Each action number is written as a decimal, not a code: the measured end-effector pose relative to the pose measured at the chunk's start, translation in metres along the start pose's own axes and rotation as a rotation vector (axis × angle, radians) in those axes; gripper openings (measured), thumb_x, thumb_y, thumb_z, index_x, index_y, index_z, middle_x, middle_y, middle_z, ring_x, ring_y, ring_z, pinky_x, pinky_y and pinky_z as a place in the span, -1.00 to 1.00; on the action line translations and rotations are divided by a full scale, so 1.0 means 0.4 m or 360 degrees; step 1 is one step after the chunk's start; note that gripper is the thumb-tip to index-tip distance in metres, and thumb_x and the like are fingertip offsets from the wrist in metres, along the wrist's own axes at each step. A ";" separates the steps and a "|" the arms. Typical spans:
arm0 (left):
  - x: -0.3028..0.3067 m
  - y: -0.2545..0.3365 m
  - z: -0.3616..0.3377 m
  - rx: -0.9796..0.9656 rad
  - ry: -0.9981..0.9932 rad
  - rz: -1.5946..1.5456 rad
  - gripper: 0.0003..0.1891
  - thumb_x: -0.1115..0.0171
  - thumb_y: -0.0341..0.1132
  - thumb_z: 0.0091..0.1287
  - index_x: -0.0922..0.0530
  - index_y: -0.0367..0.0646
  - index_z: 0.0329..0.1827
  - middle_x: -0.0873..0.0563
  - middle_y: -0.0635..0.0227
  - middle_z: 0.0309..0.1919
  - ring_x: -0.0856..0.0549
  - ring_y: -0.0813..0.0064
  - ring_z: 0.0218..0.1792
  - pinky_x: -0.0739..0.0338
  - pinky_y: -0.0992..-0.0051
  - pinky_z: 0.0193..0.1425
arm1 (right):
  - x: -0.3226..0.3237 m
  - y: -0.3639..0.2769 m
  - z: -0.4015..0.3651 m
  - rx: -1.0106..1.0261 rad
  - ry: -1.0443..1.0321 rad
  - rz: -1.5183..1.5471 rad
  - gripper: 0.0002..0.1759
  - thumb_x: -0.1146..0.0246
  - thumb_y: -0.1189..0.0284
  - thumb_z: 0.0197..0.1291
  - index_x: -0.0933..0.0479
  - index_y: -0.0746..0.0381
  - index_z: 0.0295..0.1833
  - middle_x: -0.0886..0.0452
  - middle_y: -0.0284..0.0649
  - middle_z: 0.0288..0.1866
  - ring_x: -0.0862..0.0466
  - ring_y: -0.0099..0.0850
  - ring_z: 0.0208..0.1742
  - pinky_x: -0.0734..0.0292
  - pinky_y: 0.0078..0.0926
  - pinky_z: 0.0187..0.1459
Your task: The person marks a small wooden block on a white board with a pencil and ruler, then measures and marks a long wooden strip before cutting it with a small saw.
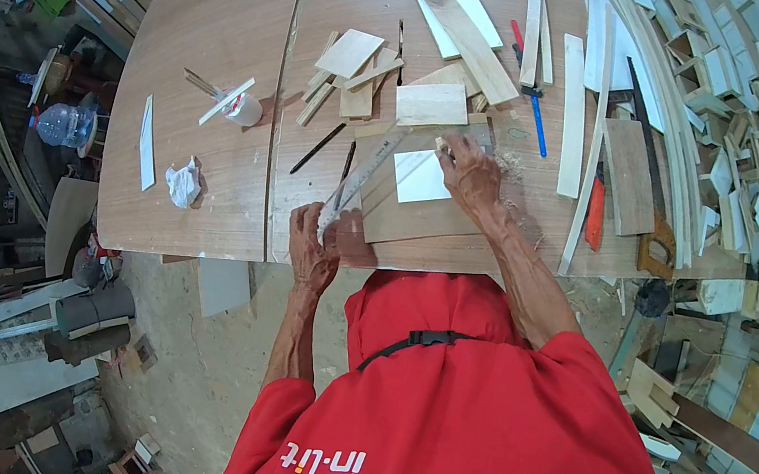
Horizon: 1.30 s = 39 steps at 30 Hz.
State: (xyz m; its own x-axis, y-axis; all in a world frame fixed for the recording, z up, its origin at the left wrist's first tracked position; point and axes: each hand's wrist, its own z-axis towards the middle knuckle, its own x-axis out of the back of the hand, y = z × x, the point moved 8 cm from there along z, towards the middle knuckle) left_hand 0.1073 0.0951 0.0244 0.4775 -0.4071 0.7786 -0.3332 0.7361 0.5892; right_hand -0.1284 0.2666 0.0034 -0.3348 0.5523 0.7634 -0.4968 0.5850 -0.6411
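Note:
My left hand (315, 248) is closed round the near end of a long, narrow grey-white strip (365, 174), at the table's front edge. The strip slants away and to the right; its exact kind does not show. My right hand (471, 180) is closed on a small pale wooden block (442, 146), pinched at the fingertips. Just below that block lies a white square panel (420, 179), on a flat brown board (423, 222). A pale rectangular wood piece (431, 105) sits just beyond the right hand.
Small wood offcuts (349, 54) are piled farther back, left of long boards (463, 23). A blue bar clamp (537, 123), a red-handled tool (596, 214) and a handsaw (659, 248) lie right. A white cup (243, 109) and crumpled tissue (184, 183) stand left.

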 end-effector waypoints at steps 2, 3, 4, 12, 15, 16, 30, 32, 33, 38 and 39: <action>-0.007 0.020 0.000 -0.0030 -0.0036 -0.0032 -0.63 -0.18 -0.32 0.36 -0.44 -0.29 0.18 -0.49 -0.02 -0.01 -0.51 -0.04 0.04 -0.44 0.13 0.14 | 0.012 0.025 0.021 0.0109 0.0231 0.0215 -0.67 -0.26 0.29 0.21 -0.54 0.19 0.05 -0.67 0.01 -0.16 -0.69 0.02 -0.16 -0.58 -0.09 -0.16; -0.015 0.028 0.000 -0.0059 -0.0072 -0.0060 -0.63 -0.19 -0.32 0.35 -0.44 -0.28 0.18 -0.49 -0.02 -0.02 -0.51 -0.04 0.04 -0.44 0.13 0.13 | 0.020 0.039 0.027 0.0104 0.0238 0.0207 -0.67 -0.26 0.29 0.21 -0.54 0.19 0.05 -0.67 0.01 -0.16 -0.69 0.02 -0.16 -0.58 -0.09 -0.16; -0.019 0.035 -0.002 -0.0086 -0.0050 -0.0083 -0.63 -0.21 -0.35 0.33 -0.45 -0.28 0.16 -0.50 -0.01 -0.03 -0.52 -0.03 0.02 -0.45 0.13 0.12 | 0.037 0.084 0.029 -0.0119 0.0313 0.0318 -0.70 -0.23 0.30 0.22 -0.55 0.19 0.02 -0.68 0.02 -0.18 -0.69 0.02 -0.16 -0.57 -0.08 -0.15; -0.106 0.115 0.013 -0.0332 -0.0346 -0.0130 -0.54 -0.31 -0.51 0.17 -0.55 -0.12 0.18 -0.52 0.00 -0.03 -0.56 0.00 -0.01 -0.51 0.18 0.08 | 0.213 0.279 -0.053 -0.0389 0.0580 -0.0071 -0.69 -0.20 0.31 0.27 -0.57 0.15 0.09 -0.64 0.00 -0.07 -0.65 -0.04 -0.04 -0.55 -0.11 -0.07; -0.133 0.119 0.025 -0.0371 -0.0415 -0.0121 -0.56 -0.34 -0.52 0.09 -0.57 -0.13 0.10 -0.52 0.06 -0.02 -0.50 0.05 0.02 -0.45 0.17 0.12 | 0.271 0.193 -0.092 -0.0194 0.0744 -0.0735 -0.69 -0.23 0.36 0.23 -0.58 0.14 0.08 -0.54 -0.06 -0.01 -0.56 -0.08 0.01 -0.54 -0.15 -0.02; -0.137 0.120 0.034 -0.0370 -0.0420 -0.0123 -0.56 -0.34 -0.52 0.09 -0.57 -0.13 0.10 -0.52 0.06 -0.02 -0.50 0.05 0.02 -0.45 0.17 0.12 | 0.287 0.170 -0.103 -0.0240 0.0791 -0.0698 -0.67 -0.26 0.38 0.18 -0.59 0.16 0.08 -0.49 -0.11 -0.04 -0.51 -0.10 0.00 -0.52 -0.15 0.02; -0.142 0.087 0.076 -0.0282 -0.0501 -0.0024 -0.60 -0.37 -0.39 0.11 -0.62 0.00 0.06 -0.59 0.28 0.01 -0.47 0.10 0.12 -0.38 0.11 0.15 | 0.110 0.099 -0.191 -0.0115 0.0251 0.0046 -0.63 -0.34 0.38 0.10 -0.63 0.18 0.06 -0.52 -0.07 0.03 -0.51 -0.08 0.09 -0.48 -0.16 0.12; -0.143 0.081 0.077 -0.0263 -0.0507 -0.0013 -0.61 -0.37 -0.38 0.11 -0.63 0.01 0.06 -0.58 0.29 0.01 -0.47 0.11 0.13 -0.37 0.10 0.15 | 0.110 0.103 -0.193 -0.0113 0.0256 0.0063 -0.62 -0.35 0.39 0.09 -0.63 0.19 0.07 -0.52 -0.06 0.04 -0.51 -0.07 0.09 -0.47 -0.16 0.13; -0.136 0.084 0.081 -0.0254 -0.0493 0.0032 -0.60 -0.37 -0.39 0.12 -0.63 0.02 0.07 -0.58 0.26 0.02 -0.48 0.12 0.12 -0.38 0.10 0.17 | 0.111 0.101 -0.194 -0.0099 0.0259 0.0073 -0.61 -0.36 0.40 0.08 -0.62 0.19 0.07 -0.52 -0.06 0.05 -0.51 -0.07 0.10 -0.47 -0.16 0.13; -0.136 0.079 0.091 -0.0315 -0.0510 0.0131 -0.60 -0.35 -0.39 0.16 -0.62 0.04 0.10 -0.56 0.25 0.06 -0.49 0.13 0.13 -0.37 0.08 0.18 | 0.118 0.097 -0.204 -0.0102 0.0251 0.0102 -0.59 -0.37 0.42 0.06 -0.60 0.20 0.08 -0.52 -0.05 0.06 -0.51 -0.06 0.10 -0.47 -0.15 0.13; -0.138 0.079 0.092 -0.0342 -0.0516 0.0139 -0.61 -0.34 -0.39 0.17 -0.62 0.04 0.11 -0.56 0.25 0.06 -0.49 0.13 0.13 -0.37 0.09 0.18 | 0.118 0.099 -0.206 -0.0101 0.0250 0.0121 -0.58 -0.37 0.42 0.06 -0.59 0.20 0.09 -0.52 -0.04 0.05 -0.52 -0.05 0.10 -0.47 -0.15 0.14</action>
State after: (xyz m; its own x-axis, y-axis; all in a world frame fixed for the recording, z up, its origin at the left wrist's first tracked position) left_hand 0.0404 0.1210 0.0079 0.1620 -0.4625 0.8717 -0.1672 0.8577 0.4861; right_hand -0.0981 0.3649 0.0077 -0.2378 0.6793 0.6943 -0.4216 0.5717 -0.7038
